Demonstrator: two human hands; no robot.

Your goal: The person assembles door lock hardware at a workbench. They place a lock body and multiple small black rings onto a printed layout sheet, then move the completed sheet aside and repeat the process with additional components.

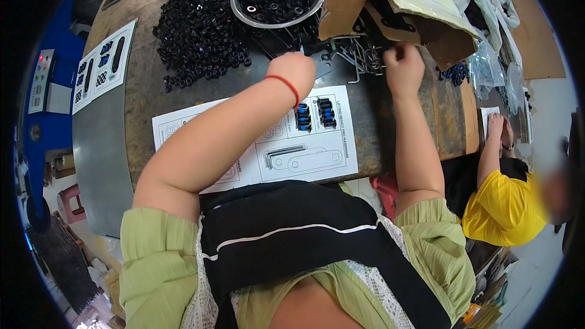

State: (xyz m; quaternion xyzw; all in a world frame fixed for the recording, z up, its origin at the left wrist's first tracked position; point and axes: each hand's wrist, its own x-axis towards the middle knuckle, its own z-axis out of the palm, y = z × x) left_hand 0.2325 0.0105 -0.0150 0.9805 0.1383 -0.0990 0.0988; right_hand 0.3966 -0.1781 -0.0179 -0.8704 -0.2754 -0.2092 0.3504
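My left hand point(292, 72), with a red cord at its wrist, is closed at the far side of the printed sheet point(339, 159). Its fingertips are hidden, and a thin shiny bit shows by them. Just right of it lies a flat grey metal piece point(325, 72). My right hand point(404, 70) is curled shut beside a pile of hex keys point(361, 55); whatever it pinches is hidden. On the sheet are black bolts with blue bands, in two groups point(303, 118) point(327, 113), and several L-shaped hex keys point(285, 153) on a printed outline.
Black nuts point(201, 36) are heaped at the back left, beside a steel bowl point(234, 5) of black washers. An open cardboard box point(346, 9) stands back right, near plastic bags point(481, 67). Another printed sheet point(125, 39) lies left. A person in yellow point(503, 210) works at the right.
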